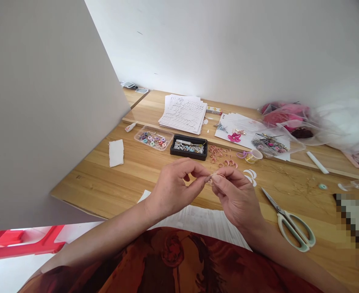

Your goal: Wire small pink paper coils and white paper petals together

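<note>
My left hand (177,186) and my right hand (239,196) meet fingertip to fingertip above the wooden table, in front of my body. Between them is a small pink loop-shaped petal (221,175), mostly covered by my fingers. My right thumb and index finger pinch its body, while my left thumb and forefinger pinch at its left end. Just beyond my hands lie several similar pink loops (216,152). Beside my right hand are white paper crescents (250,176) and scissors (292,226) with pale green handles.
A black tray (173,152) of beads stands behind my hands, next to a clear box (135,137) of thread spools. Farther back are cut paper sheets (182,114) and a magenta flower (234,137). A folded white tissue (116,153) lies left, a purple-handled cup (253,156) right.
</note>
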`<control>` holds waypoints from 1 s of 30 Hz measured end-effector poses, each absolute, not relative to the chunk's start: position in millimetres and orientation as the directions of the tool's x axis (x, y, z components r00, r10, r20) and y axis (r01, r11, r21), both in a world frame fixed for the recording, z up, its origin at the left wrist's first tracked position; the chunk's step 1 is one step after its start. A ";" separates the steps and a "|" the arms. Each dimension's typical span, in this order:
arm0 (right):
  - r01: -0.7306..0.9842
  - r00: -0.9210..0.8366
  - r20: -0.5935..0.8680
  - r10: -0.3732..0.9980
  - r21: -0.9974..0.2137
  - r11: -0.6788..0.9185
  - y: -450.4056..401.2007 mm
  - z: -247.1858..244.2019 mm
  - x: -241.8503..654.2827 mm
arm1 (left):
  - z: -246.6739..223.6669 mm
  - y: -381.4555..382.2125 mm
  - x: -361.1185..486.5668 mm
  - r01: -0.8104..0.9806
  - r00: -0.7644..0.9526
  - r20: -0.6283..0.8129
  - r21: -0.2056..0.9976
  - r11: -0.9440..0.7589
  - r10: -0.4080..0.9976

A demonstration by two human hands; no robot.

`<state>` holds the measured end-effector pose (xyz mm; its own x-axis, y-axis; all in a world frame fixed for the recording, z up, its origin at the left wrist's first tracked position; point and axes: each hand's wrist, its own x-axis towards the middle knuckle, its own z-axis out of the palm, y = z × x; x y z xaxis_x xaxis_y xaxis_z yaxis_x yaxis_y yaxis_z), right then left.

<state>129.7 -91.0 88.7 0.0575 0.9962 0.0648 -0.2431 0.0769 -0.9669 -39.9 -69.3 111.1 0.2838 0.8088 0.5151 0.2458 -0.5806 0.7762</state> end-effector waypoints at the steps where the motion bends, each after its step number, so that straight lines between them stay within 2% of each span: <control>1: -0.238 0.056 0.070 0.996 -0.968 0.082 -91.0 88.7 129.5 | 110.3 -69.0 -39.4 0.252 0.271 0.507 0.783 -0.569 0.818; 7: -0.168 0.086 0.181 0.980 -0.967 0.193 -90.0 86.2 130.2 | 110.5 -65.4 -40.7 0.278 0.263 0.438 0.819 -0.503 0.859; 13: -0.123 0.085 0.217 0.972 -0.966 0.227 -89.8 83.2 131.5 | 110.5 -64.4 -41.7 0.276 0.277 0.408 0.834 -0.479 0.870; 20: -0.152 0.096 0.137 0.986 -0.977 0.151 -91.8 79.7 132.1 | 112.9 -66.0 -42.2 0.297 0.291 0.338 0.858 -0.420 0.895; 30: -0.317 0.131 -0.010 0.991 -0.948 0.032 -90.0 86.2 126.7 | 108.6 -60.7 -49.6 0.218 0.359 0.440 0.818 -0.532 0.823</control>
